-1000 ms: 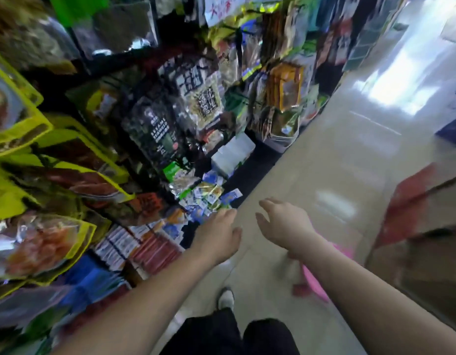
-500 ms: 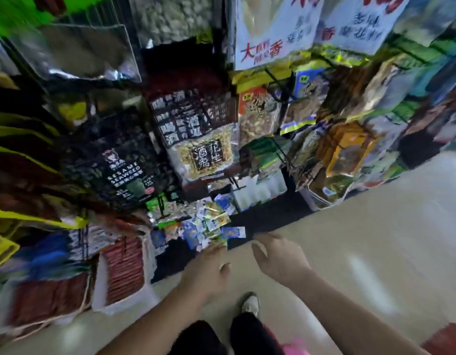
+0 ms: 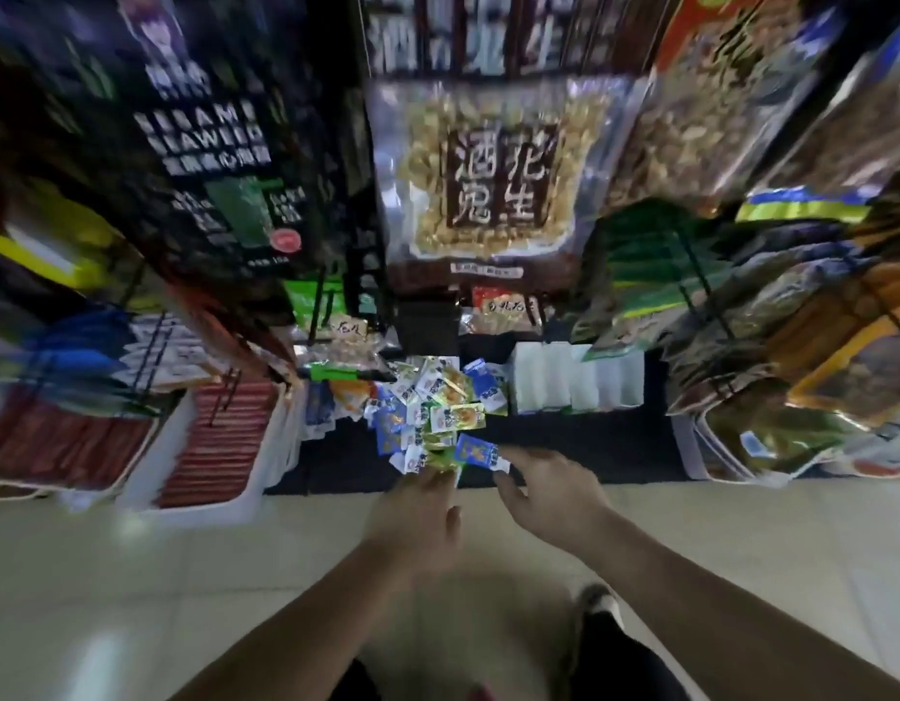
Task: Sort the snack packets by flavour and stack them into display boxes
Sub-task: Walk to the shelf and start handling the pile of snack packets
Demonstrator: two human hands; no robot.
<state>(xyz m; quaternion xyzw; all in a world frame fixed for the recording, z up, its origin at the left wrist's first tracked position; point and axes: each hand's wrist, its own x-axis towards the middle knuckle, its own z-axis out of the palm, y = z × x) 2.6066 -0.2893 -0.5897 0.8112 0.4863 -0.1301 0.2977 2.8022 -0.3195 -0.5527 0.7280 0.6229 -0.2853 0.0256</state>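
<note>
The white display boxes stand on the dark low shelf, just right of the pile of snack packets. Your left hand and right hand are both open, with fingers at the pile's near edge.

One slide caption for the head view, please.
Left hand and right hand reach for a heap of snack packets beside white boxes.

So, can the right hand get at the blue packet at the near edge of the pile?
Probably yes. The right hand is open just beside the blue packet, which lies uppermost at the front edge of the pile, with nothing between them.
</note>
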